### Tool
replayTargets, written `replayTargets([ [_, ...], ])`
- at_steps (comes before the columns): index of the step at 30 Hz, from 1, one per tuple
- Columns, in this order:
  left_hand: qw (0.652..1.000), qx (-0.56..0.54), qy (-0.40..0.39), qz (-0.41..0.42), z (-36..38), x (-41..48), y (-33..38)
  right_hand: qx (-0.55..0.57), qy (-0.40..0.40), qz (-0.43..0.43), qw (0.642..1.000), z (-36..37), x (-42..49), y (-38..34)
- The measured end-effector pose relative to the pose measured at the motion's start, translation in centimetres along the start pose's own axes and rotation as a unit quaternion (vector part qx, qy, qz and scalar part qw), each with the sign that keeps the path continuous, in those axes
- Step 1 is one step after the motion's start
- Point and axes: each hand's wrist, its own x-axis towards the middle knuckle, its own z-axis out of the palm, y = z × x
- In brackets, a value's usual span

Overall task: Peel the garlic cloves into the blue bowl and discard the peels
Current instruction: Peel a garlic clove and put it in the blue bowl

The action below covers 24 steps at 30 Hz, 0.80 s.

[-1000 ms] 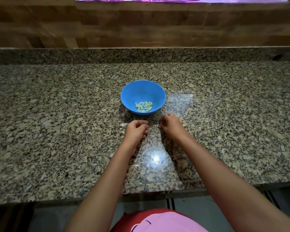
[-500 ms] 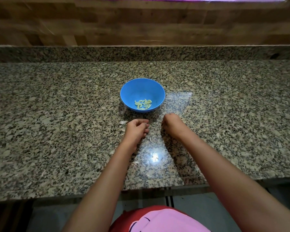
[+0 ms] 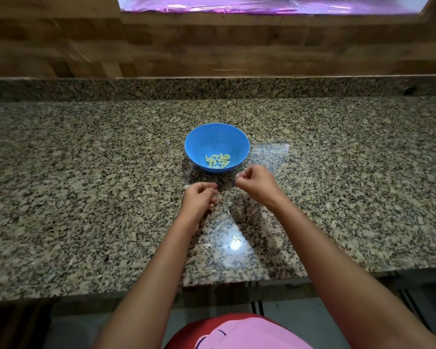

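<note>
The peeled garlic cloves (image 3: pixel 218 161) lie in a small heap at the bottom of the blue bowl (image 3: pixel 217 137). They are pale yellow-green, smooth and curved like little crescents. The bowl is round, plain and matte, and looks like plastic. It stands upright about midway along the table (image 3: pixel 86 197), roughly halfway between its far and near edges.

Just on the near side of the bowl, both hands are over the table, close together but not touching. The right hand (image 3: pixel 256 183) is beside the bowl's near right rim, fingers curled in and thumb pressed to the forefinger tip as in a pinch. Whatever may be between them is too small to make out. The left hand (image 3: pixel 199 200) is a little nearer the front edge, fingers curled toward the palm; whether it holds anything cannot be told.

A few thin, papery peels (image 3: pixel 205 248) lie scattered on the table between the hands and the near edge, pale against the stone.

The table is polished speckled granite in tan, grey and black, with a bright glare spot near the front edge. A low upstand (image 3: pixel 212 89) of the same granite runs along the far edge. Above it is a wall (image 3: pixel 212 46) of brown wood-grain blocks, and a shiny purple sheet (image 3: pixel 262 3) at the top. Pink and red clothing (image 3: pixel 249 333) shows below the near edge.
</note>
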Motion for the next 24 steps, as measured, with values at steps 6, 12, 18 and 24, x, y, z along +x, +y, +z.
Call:
replayTargets([
  [6,1.0,-0.009,0.006,0.003,-0.4,-0.2,0.6,-0.042,0.058,-0.077,0.994,-0.1,3.4,-5.2],
  [12,1.0,0.013,0.002,0.007,-0.9,-0.5,0.6,-0.176,0.107,-0.095,0.974,1.0,6.3,-4.2],
  [18,0.976,0.199,-0.081,0.037,-2.2,-2.8,1.2,-0.141,0.171,-0.143,0.965,0.7,4.3,-3.7],
  [24,0.879,0.439,-0.184,0.026,-4.0,-5.5,0.2,-0.113,0.146,-0.162,0.969,1.6,-1.0,-1.9],
])
